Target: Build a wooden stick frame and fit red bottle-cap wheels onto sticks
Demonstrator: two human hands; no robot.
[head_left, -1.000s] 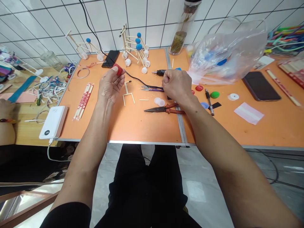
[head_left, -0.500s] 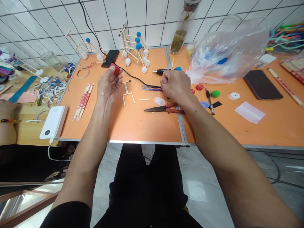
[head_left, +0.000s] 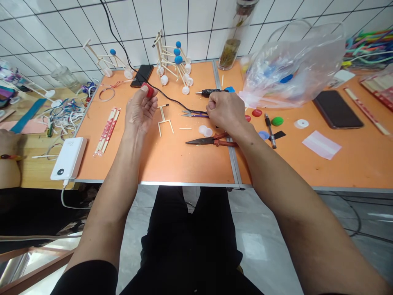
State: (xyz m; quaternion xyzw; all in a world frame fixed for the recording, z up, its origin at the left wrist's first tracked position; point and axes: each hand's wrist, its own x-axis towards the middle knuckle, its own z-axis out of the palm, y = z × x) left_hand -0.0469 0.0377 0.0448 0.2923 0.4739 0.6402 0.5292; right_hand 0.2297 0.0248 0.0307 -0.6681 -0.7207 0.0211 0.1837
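My left hand (head_left: 139, 111) is raised above the orange table (head_left: 172, 164), pinching a red plastic cap (head_left: 148, 89) between thumb and fingers. My right hand (head_left: 222, 110) is closed in a fist, with a black cable (head_left: 175, 100) running into it from the far left. Just beyond that fist lies a black-handled electric pen tool (head_left: 210, 93). Purple-handled scissors (head_left: 193, 115) sit by its knuckles, and red-handled long-nose pliers (head_left: 208, 141) lie below its wrist. A small frame of bamboo sticks (head_left: 163, 119) stands between my hands.
Stick models with blue balls (head_left: 173, 61) stand at the far edge beside a black phone (head_left: 141, 76). A clear plastic bag (head_left: 291, 69) fills the far right. A co-worker's hand (head_left: 9, 143) rests at the left, near a white power bank (head_left: 69, 158).
Both my hands have shifted slightly left, and the red cap has moved with my left hand. The cable has drawn a little tighter. The pen tool has stayed in place.
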